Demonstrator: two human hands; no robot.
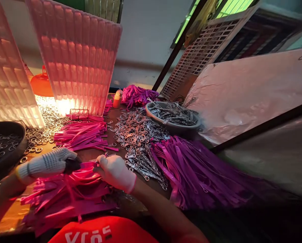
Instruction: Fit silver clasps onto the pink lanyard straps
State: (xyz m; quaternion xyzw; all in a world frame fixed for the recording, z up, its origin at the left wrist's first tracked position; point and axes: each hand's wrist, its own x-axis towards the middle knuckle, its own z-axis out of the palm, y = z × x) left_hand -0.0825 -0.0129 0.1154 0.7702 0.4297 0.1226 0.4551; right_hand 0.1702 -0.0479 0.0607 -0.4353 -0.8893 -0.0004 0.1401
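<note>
White knit gloves cover both hands, which meet low in front of a red shirt [102, 231]. The left forearm slants up from the lower left edge, and the left hand [48, 164], its glove dotted on the back, lies knuckles up with the fingers pointing right. Those fingers are bent close together around one end of a pink strap [87, 165]; the dark patch at their tips could be part of the glove or a separate thing, I cannot tell which. The right forearm reaches up and leftward from the bottom, and the right hand [117, 172], in a glove with a pink cuff, is curled nearly closed, thumb and fingers pinching the strap's other end beside a small metal piece [106, 154] too blurred to make out. So the strap runs between the two hands, just above a loose pile of pink straps [72, 202]. Beyond the hands another bundle of pink straps [81, 133] lies on the brown table [110, 135]. To the right of the right hand spreads a heap of metal chain pieces [138, 135], bordered by long purple straps [191, 172]. A dark bowl [23, 143] of rings stands near the left wrist.
</note>
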